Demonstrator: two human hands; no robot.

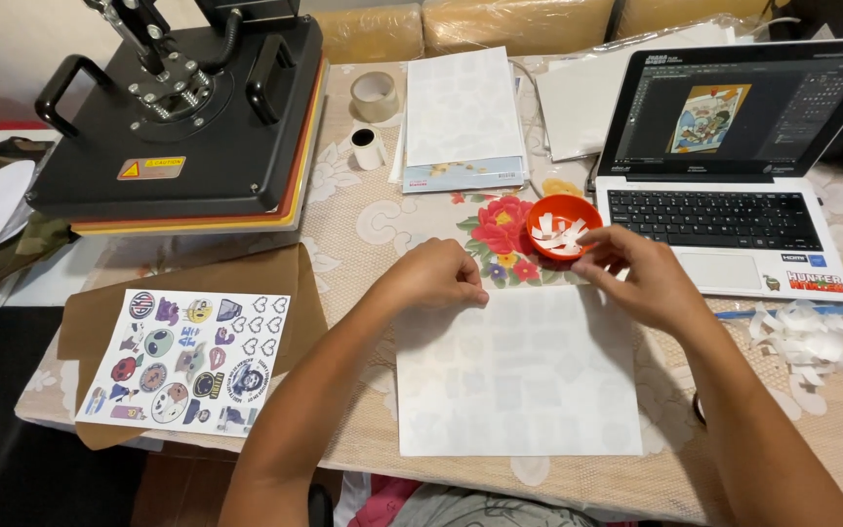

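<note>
A white sheet [519, 376] with faint pale shapes lies flat on the table in front of me. My left hand [434, 276] rests curled on its top left edge, fingers closed; I cannot see anything in it. My right hand [636, 273] hovers at the sheet's top right corner, fingertips pinched together beside a small red bowl [563, 210] filled with white paper scraps. Whether a scrap is between the fingers cannot be made out.
A printed sticker sheet [187, 361] lies on brown paper [285, 283] at the left. A black heat press [178, 117] stands at the back left. An open laptop [724, 146], paper stacks [462, 117], tape rolls [375, 96] and a heap of white scraps [807, 337] surround the work area.
</note>
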